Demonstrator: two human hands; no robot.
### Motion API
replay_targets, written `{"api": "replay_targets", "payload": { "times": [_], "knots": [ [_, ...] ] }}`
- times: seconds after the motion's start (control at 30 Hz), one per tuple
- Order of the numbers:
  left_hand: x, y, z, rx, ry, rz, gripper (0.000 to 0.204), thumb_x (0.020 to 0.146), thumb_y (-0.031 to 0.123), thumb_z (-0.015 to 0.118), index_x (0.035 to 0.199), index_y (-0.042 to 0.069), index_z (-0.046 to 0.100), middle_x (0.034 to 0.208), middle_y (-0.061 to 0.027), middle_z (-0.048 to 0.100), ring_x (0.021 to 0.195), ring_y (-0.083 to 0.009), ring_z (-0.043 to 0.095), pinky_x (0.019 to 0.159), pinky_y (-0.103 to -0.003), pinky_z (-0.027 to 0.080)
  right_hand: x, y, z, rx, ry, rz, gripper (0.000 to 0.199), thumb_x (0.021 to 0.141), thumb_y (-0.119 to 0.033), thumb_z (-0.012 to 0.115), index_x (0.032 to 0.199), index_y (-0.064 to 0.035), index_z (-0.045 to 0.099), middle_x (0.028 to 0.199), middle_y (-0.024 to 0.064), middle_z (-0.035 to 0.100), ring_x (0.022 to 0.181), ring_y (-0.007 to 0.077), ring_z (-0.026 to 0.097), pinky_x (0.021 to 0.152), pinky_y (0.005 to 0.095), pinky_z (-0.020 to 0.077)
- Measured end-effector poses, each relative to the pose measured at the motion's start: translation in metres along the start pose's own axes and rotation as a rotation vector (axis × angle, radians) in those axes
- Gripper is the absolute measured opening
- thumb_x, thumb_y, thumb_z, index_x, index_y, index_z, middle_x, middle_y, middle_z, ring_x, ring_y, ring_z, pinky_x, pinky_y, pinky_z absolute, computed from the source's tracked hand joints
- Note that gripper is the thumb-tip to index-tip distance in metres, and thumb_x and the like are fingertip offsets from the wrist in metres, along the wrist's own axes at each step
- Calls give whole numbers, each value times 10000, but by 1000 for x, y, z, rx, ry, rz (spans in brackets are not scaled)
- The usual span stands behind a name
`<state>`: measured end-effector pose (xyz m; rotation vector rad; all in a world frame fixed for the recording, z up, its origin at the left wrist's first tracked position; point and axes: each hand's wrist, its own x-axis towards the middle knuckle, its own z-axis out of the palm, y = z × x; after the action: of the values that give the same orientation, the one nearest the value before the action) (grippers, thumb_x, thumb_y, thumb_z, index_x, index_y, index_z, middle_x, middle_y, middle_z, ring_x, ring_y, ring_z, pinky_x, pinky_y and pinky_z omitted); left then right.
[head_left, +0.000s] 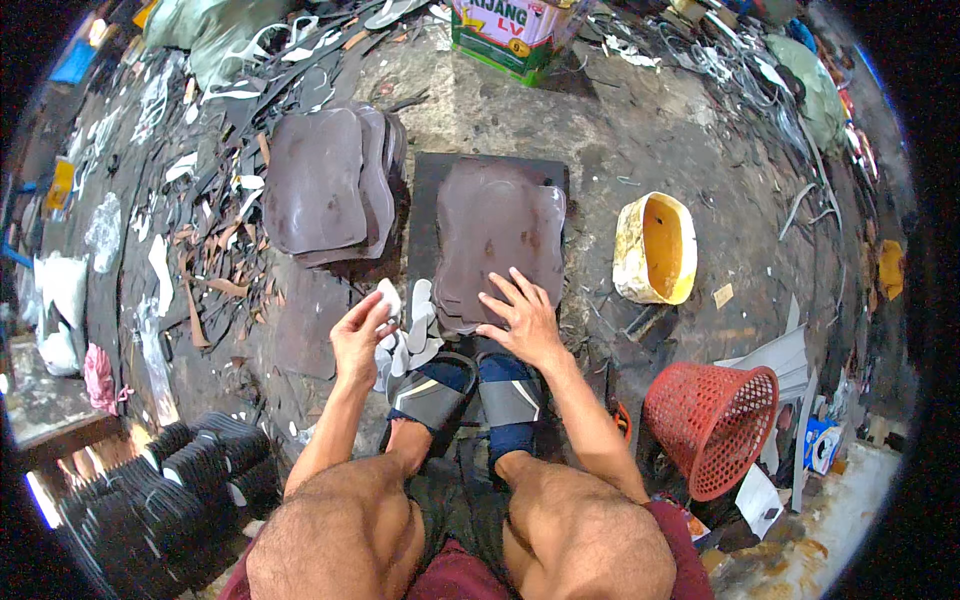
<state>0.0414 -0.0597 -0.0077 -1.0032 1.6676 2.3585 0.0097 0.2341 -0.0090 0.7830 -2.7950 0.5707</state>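
My left hand (358, 332) pinches a small white flat piece (389, 296) between thumb and fingers, raised a little above the floor. Just beside it, in front of my feet, lies a loose pile of similar white, sole-shaped pieces (421, 312). My right hand (522, 318) has its fingers spread over the near right part of a stack of dark brown, wavy-edged sheets (500, 230). That stack rests on a black square board (424, 200). A second stack of the same brown sheets (315, 180) stands to the left, with nothing of mine touching it.
To the right are a yellow-stained oval tub (628, 250) and a tilted red mesh basket (690, 430). A metal can (520, 60) stands at the far side. Brown and black offcuts (215, 255) litter the left floor, with black soles (170, 490) stacked near left.
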Motion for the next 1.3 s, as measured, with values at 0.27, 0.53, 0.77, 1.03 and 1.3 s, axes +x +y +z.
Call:
{"api": "replay_targets", "payload": {
  "times": [0.27, 0.53, 0.77, 1.03, 1.3],
  "knots": [
    [29, -10, 99, 212, -285, 60, 245, 894, 53, 804, 1118, -20, 737, 1059, -85, 746, 890, -160, 715, 734, -286, 590, 18, 58, -2, 233, -55, 105, 393, 897, -378, 768, 1236, -179, 747, 1361, 91, 681, 1315, 341, 597, 1061, 458, 497],
    [31, -30, 115, -55, -340, -269, 228, 944, -29, 682, 1158, 44, 650, 1085, -82, 688, 978, -204, 682, 874, -402, 627, -2, 27, -2, 165, -247, 81, 678, 863, -594, 741, 1417, -215, 651, 1628, 98, 440, 1546, 318, 325, 1258, 561, 239],
    [36, -22, 129, 433, -363, 183, 218, 905, 114, 798, 1103, 31, 764, 1012, -58, 766, 964, -181, 705, 858, -332, 583, 22, 66, -50, 565, 490, 717, 295, 1067, -225, 618, 882, 5, 632, 766, 43, 631, 744, 126, 531, 698, 347, 489],
    [47, -53, 95, 1263, -366, 1121, 227, 873, 274, 774, 1079, 181, 783, 1038, -78, 586, 995, -299, 532, 842, -439, 412, 67, 17, -83, -39, 244, 113, 187, 969, -205, 684, 1122, -100, 708, 1045, 72, 760, 923, 240, 735, 743, 382, 566],
    [45, -38, 82, 1461, -465, 1062, 304, 717, 240, 800, 990, 110, 765, 1177, -104, 583, 1090, -318, 505, 911, -459, 422, -7, -8, 29, 7, 135, 145, 378, 897, -181, 733, 1259, -80, 700, 1302, 70, 708, 1233, 255, 635, 997, 429, 490]
  ]
}}
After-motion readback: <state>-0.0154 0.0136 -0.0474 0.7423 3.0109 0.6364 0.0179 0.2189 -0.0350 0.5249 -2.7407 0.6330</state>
